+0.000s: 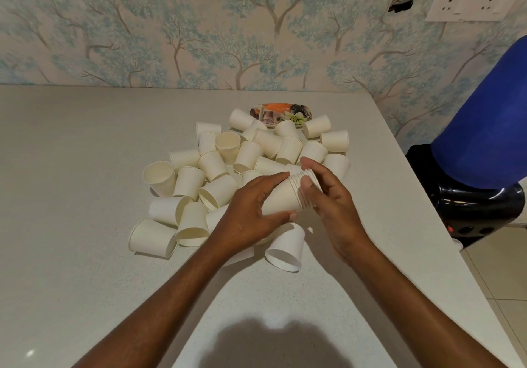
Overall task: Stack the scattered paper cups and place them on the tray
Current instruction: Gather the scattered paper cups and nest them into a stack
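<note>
Forearms enter from the bottom edge, above a dark shadow on the pale table (71,168). Nearest loose item is a single cup (285,249) lying on its side, mouth toward the camera, just below the hands.

Head view, hands: left hand (251,213) is wrapped around the body of a nested stack (285,198) held roughly horizontal; right hand (328,196) is closed over the stack's rim end, thumb across the layered rims. Both hands are clamped on the same stack, close together.

Head view, remaining stock: the scattered cups (216,162) lie in a heap beyond and left of the hands, most on their sides, many touching. The tray (281,113) sits at the far edge of the heap, partly covered by cups, and carries no stack.

Assessment: task is at an early stage. Risks noted:
- Rims seated unevenly could jam or crush under thumb pressure.
- A sideways stack may slide apart if either grip loosens.
- Reaching across the heap could roll cups off the table's right edge.
- Cups crowding the tray may obstruct placement.
</note>
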